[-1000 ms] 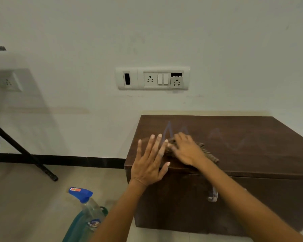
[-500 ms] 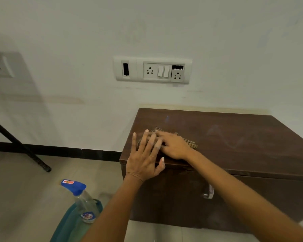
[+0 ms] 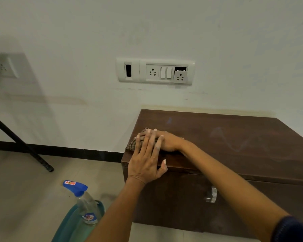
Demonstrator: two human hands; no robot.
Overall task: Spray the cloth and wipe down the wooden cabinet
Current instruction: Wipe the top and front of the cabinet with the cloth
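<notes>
Cloth (image 3: 131,143): small, brown-checked, lying on top of the wooden cabinet (image 3: 234,137) near its front left corner, with one edge showing past the hands. Right hand (image 3: 171,142) lies palm down on the cloth, low and flat. Its fingers are covered by the other hand, so I cannot tell whether they are straight or dug into the fabric. Left hand (image 3: 146,159) sits over them with fingers straight and slightly spread, thumb out to the side, gripping nothing; whether it bears down on the right hand I cannot tell. Spray bottle (image 3: 85,205) stands on the floor to the left of the cabinet, blue trigger head up, against something teal (image 3: 68,222) I cannot identify, and neither hand touches it. Judgement on handling: the cloth looks thin, light and limp, and if damp it should drag a little on the wood. It will likely bunch or roll if pushed from one edge. Best held under a flat palm with fingers spread across its middle, or with a fold gathered under the fingertips for the corners and edges. The cabinet looks heavy and rigid, so it should stay put under a firm stroke without bracing. Faint pale smears show further right on the top, so that stretch probably still needs wiping. A metal handle (image 3: 211,194) on the front could snag the cloth there.
</notes>
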